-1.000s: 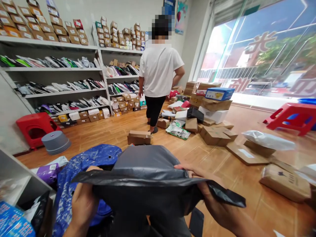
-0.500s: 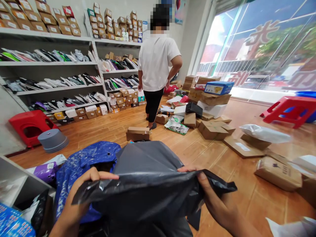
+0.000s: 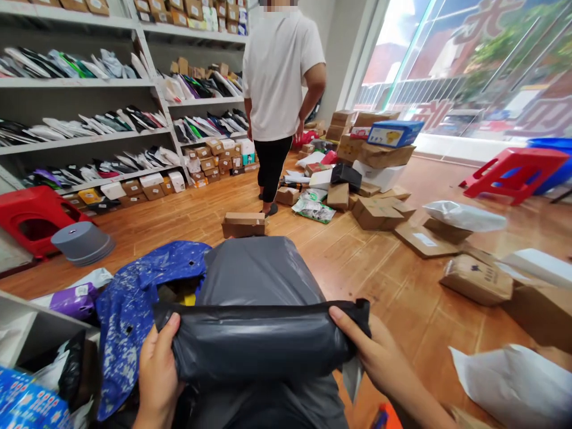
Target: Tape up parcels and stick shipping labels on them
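Both ends of a black plastic mailing bag [image 3: 263, 342], rolled or folded into a thick bundle, are gripped in front of me. My left hand [image 3: 159, 360] holds its left end, thumb on top and fingers curled behind. My right hand [image 3: 357, 336] grips the right end the same way, its fingers mostly hidden. Just beyond the bundle is a dark grey plastic-covered package [image 3: 263, 271]; whether it joins the bag I cannot tell. A pale thin piece [image 3: 352, 378] hangs below my right hand, its kind unclear. A blue speckled plastic sack [image 3: 134, 298] lies to the left.
A person in a white shirt [image 3: 283, 77] stands ahead, facing away. Shelves [image 3: 75, 83] of parcels line the left wall. Cardboard boxes [image 3: 379, 211] and parcels cover the floor at right. Red stools [image 3: 513, 173] and a grey bucket-like stack [image 3: 83, 241] stand at the sides.
The black bag was spread wide with loose ends; now it is gathered into a compact roll between my hands. The view has tilted down slightly.
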